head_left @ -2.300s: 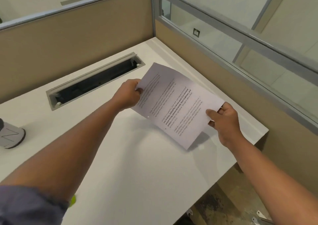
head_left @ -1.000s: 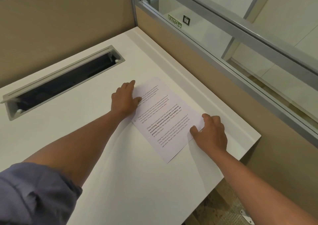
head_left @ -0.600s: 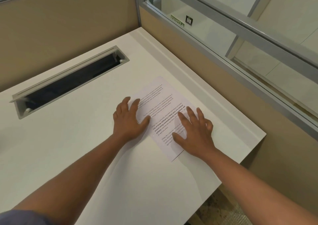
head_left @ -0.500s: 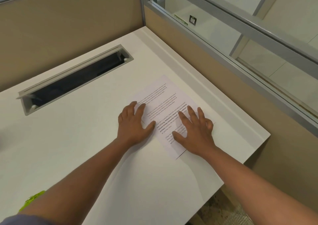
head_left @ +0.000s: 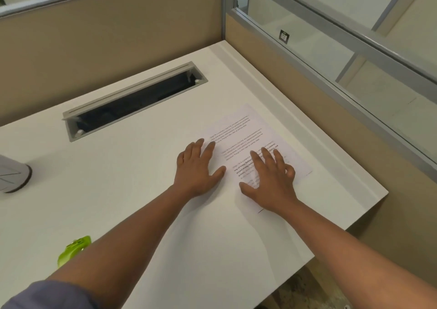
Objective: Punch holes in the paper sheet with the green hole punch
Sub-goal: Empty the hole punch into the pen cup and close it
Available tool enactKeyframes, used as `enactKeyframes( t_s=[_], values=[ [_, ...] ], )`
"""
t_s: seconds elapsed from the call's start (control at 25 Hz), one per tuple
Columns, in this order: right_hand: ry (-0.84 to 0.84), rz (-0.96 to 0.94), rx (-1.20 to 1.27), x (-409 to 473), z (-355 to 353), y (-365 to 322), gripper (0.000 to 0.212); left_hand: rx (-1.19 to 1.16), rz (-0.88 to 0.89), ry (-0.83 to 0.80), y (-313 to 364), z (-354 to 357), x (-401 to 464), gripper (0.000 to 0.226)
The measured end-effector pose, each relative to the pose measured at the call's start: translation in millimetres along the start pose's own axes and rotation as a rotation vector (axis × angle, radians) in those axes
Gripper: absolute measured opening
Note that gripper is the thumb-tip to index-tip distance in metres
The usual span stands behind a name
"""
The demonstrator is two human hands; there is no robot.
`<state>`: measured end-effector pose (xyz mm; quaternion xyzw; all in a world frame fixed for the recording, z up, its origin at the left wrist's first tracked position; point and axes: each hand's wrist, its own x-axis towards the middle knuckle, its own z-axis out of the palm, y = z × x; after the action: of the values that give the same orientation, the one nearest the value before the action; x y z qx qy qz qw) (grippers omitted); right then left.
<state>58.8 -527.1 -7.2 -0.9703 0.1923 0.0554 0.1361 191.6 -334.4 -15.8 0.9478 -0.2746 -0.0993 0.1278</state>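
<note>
Nearest the viewer, the green hole punch (head_left: pixel 73 249) lies on the white tabletop (head_left: pixel 118 190) at lower left, partly hidden behind the left forearm and well apart from the sheet; no hand touches it. Farther out, the left hand (head_left: pixel 197 168) lies flat with fingers straight and spread, palm on the bare tabletop, fingertips and thumb at or just over the near-left margin of the printed paper sheet (head_left: pixel 246 131). The right hand (head_left: pixel 269 178) lies flat on the lower half of the sheet, fingers extended and slightly splayed, pressing it down; neither hand grips anything. The sheet lies flat and skewed on the right-hand part of the tabletop, near the raised strip along the partition. What has changed: a little over two seconds ago both hands pinched the sheet by its ends in the air; a second ago it had been set down with the hands at its edges; since then the hands have moved inward onto its face and flattened it, staying much the same for the last half second. The punch, out of frame in the two frames between, shows again at lower left. By inference, placement and smoothing are complete, no hole is yet punched, and the next step is to fetch the punch. Beyond lie an open grey cable tray (head_left: pixel 134 100), a grey cylindrical object (head_left: pixel 11 176) at far left and the beige partition (head_left: pixel 106 36).
</note>
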Motion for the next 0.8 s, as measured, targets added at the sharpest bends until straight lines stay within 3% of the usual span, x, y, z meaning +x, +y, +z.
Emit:
enactKeyframes(
  t_s=[0.16,0.32,0.52,0.64,0.8],
  values=[
    [-0.075,-0.187,0.029,-12.6,8.3,-73.4,0.092,-0.053,-0.098,0.032,-43.3,-31.3,-49.4,0.07],
    [-0.182,-0.378,0.047,-33.1,27.2,-158.7,0.092,-0.146,-0.182,0.168,-99.4,-56.4,-128.3,0.047],
    [-0.361,-0.636,0.022,-64.0,58.3,-254.2,0.098,-0.265,-0.414,0.37,-171.6,-74.4,-221.7,0.029],
    [-0.462,-0.698,0.015,-79.0,76.6,-291.0,0.107,-0.471,-0.595,0.4,-198.4,-74.9,-264.2,0.031],
    [-0.457,-0.668,-0.044,-86.8,92.3,-312.6,0.117,-0.97,-0.829,0.297,-215.2,-72.4,-290.7,0.032]
  ],
)
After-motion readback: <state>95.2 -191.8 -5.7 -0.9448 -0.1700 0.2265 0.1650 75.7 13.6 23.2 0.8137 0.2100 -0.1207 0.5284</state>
